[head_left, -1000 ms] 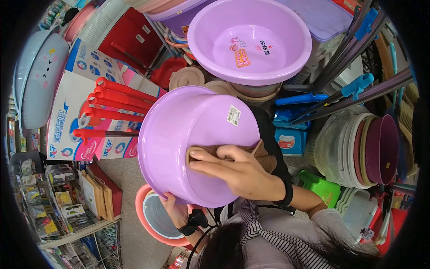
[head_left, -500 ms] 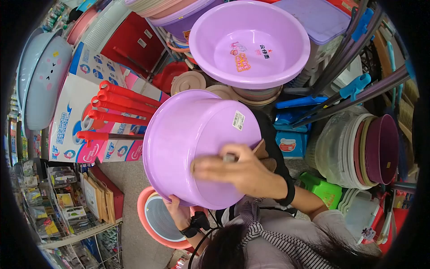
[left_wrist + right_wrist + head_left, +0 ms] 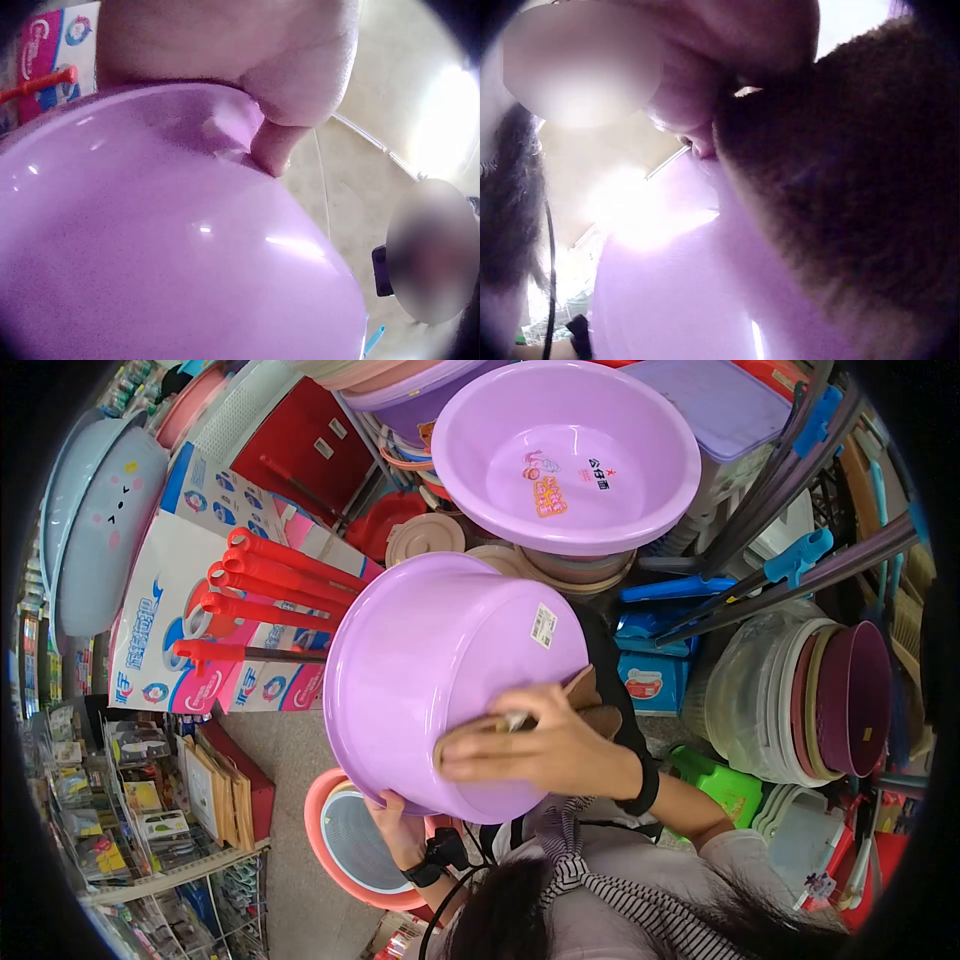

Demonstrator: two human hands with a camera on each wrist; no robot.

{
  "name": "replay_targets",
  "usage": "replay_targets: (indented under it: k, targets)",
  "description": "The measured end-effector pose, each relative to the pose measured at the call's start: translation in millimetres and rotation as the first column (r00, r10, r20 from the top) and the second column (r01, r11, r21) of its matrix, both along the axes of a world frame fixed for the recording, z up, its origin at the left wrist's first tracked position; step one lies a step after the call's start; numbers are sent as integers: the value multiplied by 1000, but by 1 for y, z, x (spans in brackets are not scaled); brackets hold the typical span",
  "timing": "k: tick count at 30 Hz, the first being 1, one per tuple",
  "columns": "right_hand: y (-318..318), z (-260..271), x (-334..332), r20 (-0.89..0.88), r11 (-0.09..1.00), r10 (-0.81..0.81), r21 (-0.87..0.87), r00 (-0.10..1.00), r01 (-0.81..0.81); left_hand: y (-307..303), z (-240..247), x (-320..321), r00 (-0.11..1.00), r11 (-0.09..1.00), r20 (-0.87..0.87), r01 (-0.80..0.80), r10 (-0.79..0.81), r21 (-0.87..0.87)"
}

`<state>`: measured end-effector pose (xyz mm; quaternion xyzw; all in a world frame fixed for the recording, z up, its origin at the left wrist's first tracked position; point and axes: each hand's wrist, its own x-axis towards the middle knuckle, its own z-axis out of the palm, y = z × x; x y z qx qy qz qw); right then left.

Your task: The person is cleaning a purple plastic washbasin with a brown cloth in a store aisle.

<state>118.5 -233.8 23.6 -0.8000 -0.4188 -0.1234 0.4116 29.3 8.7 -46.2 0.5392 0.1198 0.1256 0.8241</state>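
A purple plastic basin (image 3: 410, 630) is tipped on its side in front of me, its outer base turned up and to the right. A white label (image 3: 543, 626) sticks to that base. My left hand (image 3: 393, 822) grips the rim at the lower left; in the left wrist view its thumb (image 3: 274, 150) lies over the edge. With my right hand (image 3: 545, 745) I hold a folded brown cloth (image 3: 595, 705) against the base near its lower edge. The cloth (image 3: 855, 172) fills much of the right wrist view, its pile fuzzy.
Another purple basin (image 3: 565, 455) stands behind. Red-handled poles (image 3: 270, 610) lean by a printed carton (image 3: 150, 620) on the left. Blue-fitted poles (image 3: 800, 555) and stacked tubs (image 3: 780, 690) crowd the right. A pink-rimmed basket (image 3: 365, 850) sits on the floor below.
My right hand with the cloth has slid down across the base toward its lower edge. The basin has shifted slightly right in view; my left hand keeps its grip.
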Motion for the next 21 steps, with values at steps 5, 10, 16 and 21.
replay_targets:
  k: [5,10,16,21]
  targets:
    - [-17,-9,42,-110,947,-299,91,948,309,-5,1,-5,1000,1000,-17,-3,3,-27]
    - [-14,-8,22,-150,993,-63,89,987,77,-8,4,0,1000,1000,9,-7,7,-17]
    - [-19,-24,9,-61,998,19,68,998,-15,-8,7,1,991,994,-84,-104,100,-35]
    - [-24,-41,22,-184,982,-159,77,970,175,-7,2,2,996,997,-44,-80,79,-12]
